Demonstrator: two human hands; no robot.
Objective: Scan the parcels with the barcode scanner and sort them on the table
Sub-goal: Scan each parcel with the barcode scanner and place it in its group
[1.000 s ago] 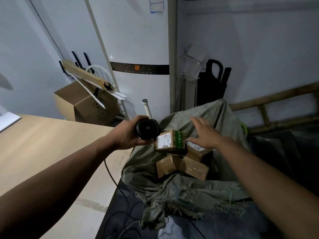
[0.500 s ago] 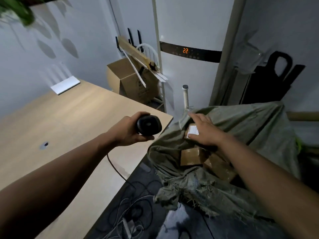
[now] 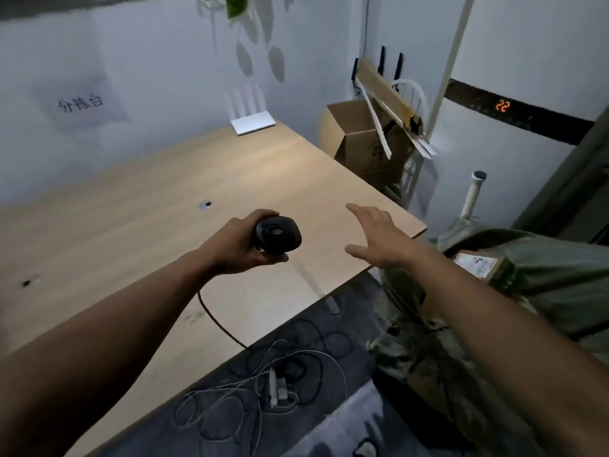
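My left hand (image 3: 237, 245) grips the black barcode scanner (image 3: 278, 234) above the wooden table (image 3: 138, 225), its cable trailing off the table's front edge. My right hand (image 3: 382, 239) hovers over the table's right corner with fingers spread and holds nothing. A cardboard parcel (image 3: 481, 265) with a white label lies in the mouth of the grey-green sack (image 3: 543, 268) to the right, just behind my right forearm. What else the sack holds is hidden by my arm.
A white router (image 3: 252, 123) stands at the table's far edge, below a paper sign (image 3: 80, 103) on the wall. An open cardboard box (image 3: 359, 140) and a chair stand beyond the table. Tangled cables (image 3: 273, 384) lie on the floor.
The view swung left from the sack to the table. My right hand left the parcels in the sack and came over the table corner, empty. The left hand kept hold of the scanner.
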